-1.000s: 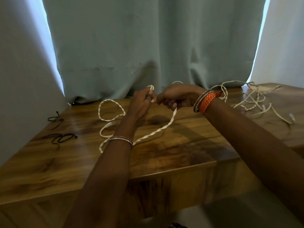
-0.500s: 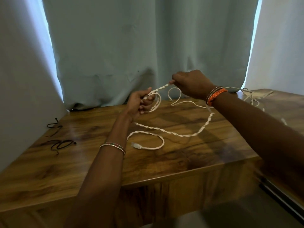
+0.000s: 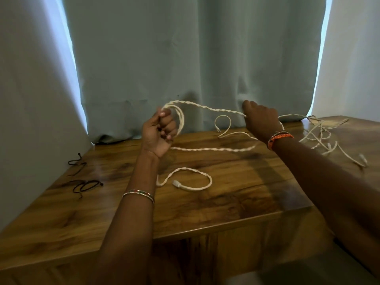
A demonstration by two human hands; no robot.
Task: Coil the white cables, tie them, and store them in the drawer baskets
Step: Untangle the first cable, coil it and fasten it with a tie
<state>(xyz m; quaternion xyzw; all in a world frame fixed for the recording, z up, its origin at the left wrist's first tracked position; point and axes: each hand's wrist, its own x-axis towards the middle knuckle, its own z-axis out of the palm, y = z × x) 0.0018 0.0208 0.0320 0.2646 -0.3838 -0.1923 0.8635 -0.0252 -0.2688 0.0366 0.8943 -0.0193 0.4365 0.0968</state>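
Hands (image 3: 158, 130) (image 3: 260, 122) mid-table, gripping cable (image 3: 205, 108).

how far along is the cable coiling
Early. Nothing looks tied or stored. In hand: left hand grips a few loops of the twisted white cable, right hand pinches it; its tail lies on the table. Left: the tangled cables.

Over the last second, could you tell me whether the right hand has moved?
Yes. The right hand, pinching the white cable, has drawn rightward away from the left hand, along the curtain behind the table.
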